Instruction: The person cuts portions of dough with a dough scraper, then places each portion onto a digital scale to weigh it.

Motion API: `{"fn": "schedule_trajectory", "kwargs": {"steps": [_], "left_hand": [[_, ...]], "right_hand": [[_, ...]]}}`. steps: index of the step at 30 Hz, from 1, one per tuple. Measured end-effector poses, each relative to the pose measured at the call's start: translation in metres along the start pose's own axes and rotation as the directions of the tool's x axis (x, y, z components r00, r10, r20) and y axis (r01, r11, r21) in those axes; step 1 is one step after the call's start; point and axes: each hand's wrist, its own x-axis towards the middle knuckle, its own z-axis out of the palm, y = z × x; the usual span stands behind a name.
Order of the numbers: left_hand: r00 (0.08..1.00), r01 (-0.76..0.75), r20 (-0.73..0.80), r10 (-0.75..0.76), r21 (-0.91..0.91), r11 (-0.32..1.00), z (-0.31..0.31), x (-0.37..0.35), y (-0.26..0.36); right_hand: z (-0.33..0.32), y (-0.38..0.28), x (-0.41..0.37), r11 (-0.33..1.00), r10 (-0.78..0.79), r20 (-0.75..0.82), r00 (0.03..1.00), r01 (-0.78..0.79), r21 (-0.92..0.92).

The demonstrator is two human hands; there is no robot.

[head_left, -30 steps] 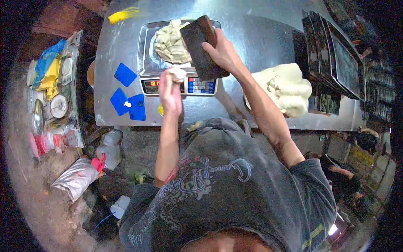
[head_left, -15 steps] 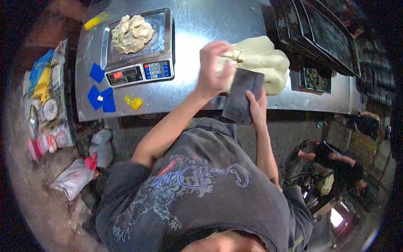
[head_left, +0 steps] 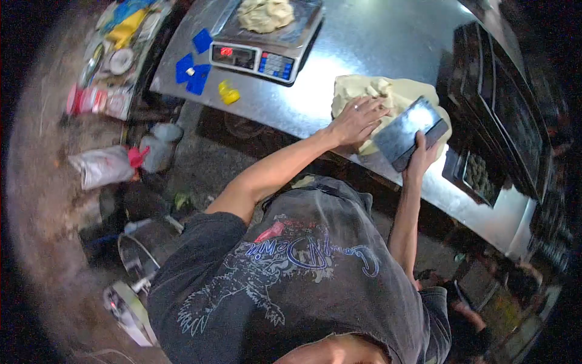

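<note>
Two dough lumps (head_left: 391, 92), one scale (head_left: 262, 58), one scraper (head_left: 407, 134).

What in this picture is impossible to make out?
Head view only.
Scale display: digits too small, blurred.
Dough on the scale: cut off by the top edge.
Dough mound: partly hidden by left hand and the scraper in right hand.
Trays: contents too dark.

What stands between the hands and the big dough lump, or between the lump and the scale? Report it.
Nothing visible. The left hand lies spread on the dough lump, and the right hand holds the scraper against it. Between the lump and the scale there is only bare steel table.
</note>
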Motion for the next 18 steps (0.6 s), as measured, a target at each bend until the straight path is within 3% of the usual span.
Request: {"fn": "schedule_trajectory", "kwargs": {"steps": [2, 4, 7, 10, 11, 13, 16, 18], "left_hand": [[0.987, 0.159, 0.034, -0.155, -0.176, 0.972, -0.016, -0.045, 0.0], [0.937, 0.346, 0.166, -0.307, -0.342, 0.873, -0.051, -0.089, 0.001], [0.815, 0.555, 0.015, -0.58, -0.308, 0.773, -0.069, -0.171, -0.009], [0.528, 0.703, -0.11, -0.842, -0.499, 0.506, -0.087, -0.241, -0.019], [0.456, 0.712, -0.152, -0.877, -0.528, 0.462, -0.095, -0.258, -0.021], [0.295, 0.76, -0.199, -0.935, -0.544, 0.356, -0.115, -0.275, -0.023], [0.208, 0.766, -0.242, -0.948, -0.562, 0.311, -0.134, -0.275, -0.043], [0.273, 0.691, -0.268, -0.924, -0.613, 0.382, -0.139, -0.261, -0.075]], "right_hand": [[0.032, -0.024, 0.018, 0.992, 0.047, 0.047, 0.998, -0.052, 0.113], [0.062, -0.032, 0.033, 0.974, 0.041, 0.092, 0.995, -0.061, 0.218], [0.109, -0.029, 0.052, 0.934, -0.025, 0.114, 0.993, -0.018, 0.357], [0.14, 0.025, 0.065, 0.995, -0.095, 0.028, 0.995, 0.095, -0.007], [0.144, 0.017, 0.048, 0.945, -0.192, 0.07, 0.979, 0.204, -0.255], [0.157, 0.012, 0.045, 0.937, -0.187, 0.051, 0.981, 0.194, -0.292], [0.162, 0.014, 0.046, 0.935, -0.186, 0.03, 0.982, 0.186, -0.302], [0.157, 0.024, 0.059, 0.929, -0.205, 0.056, 0.977, 0.212, -0.303]]}}
